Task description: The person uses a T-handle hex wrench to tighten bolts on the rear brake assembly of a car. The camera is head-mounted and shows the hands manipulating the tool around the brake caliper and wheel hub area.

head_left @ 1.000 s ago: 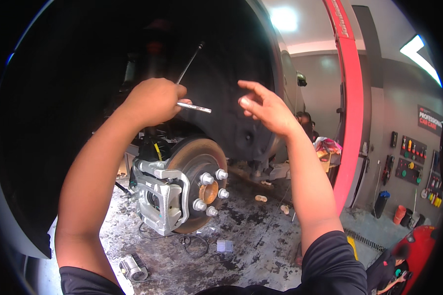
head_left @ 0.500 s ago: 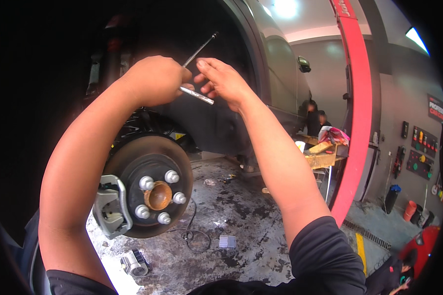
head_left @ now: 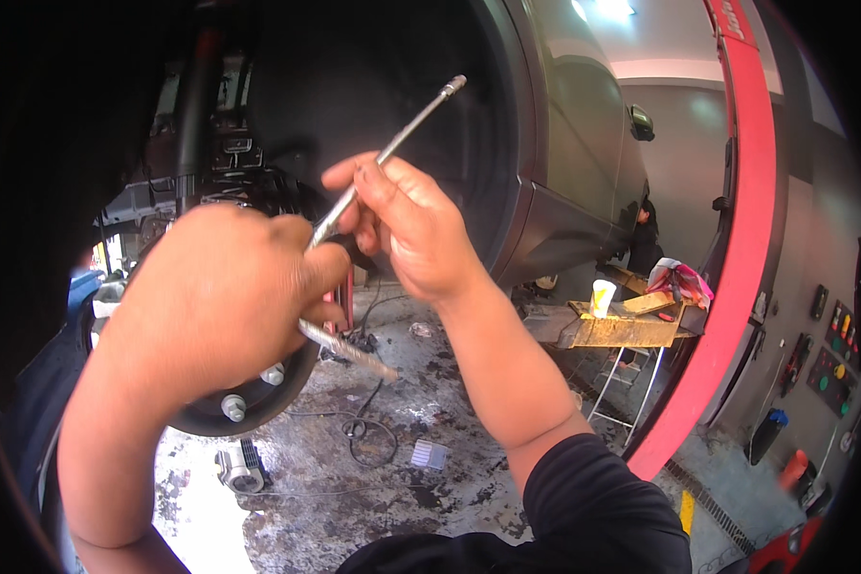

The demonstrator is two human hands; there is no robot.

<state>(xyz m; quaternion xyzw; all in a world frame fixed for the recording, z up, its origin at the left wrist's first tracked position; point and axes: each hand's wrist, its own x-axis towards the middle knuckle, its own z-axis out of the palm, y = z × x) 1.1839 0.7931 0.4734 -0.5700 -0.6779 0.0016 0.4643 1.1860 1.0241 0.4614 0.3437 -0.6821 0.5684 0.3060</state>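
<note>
In front of the dark wheel well, my left hand [head_left: 230, 297] is closed round the middle of a metal socket wrench [head_left: 419, 117]. Its long shaft slants up to the right, ending in a small socket tip. Below my fist, the other arm of the wrench points down to the right; where the two join is hidden in my grip. My right hand [head_left: 416, 225] pinches the shaft between thumb and fingers. Behind and below my left hand is a brake disc [head_left: 301, 397], mostly covered, with a lug nut [head_left: 233, 408] showing near its lower edge.
A strut [head_left: 199, 115] stands at the upper left. On the stained floor lie a grey boxy device [head_left: 241, 467], a looped cable [head_left: 371, 442] and a small pale box [head_left: 429, 454]. To the right are a cluttered wooden stand [head_left: 631, 332], a red lift post [head_left: 751, 191] and a person [head_left: 646, 239].
Both hands have come lower, the left nearer to me and over the disc. My right hand, earlier apart from the shaft, now grips it. The view has shifted left.
</note>
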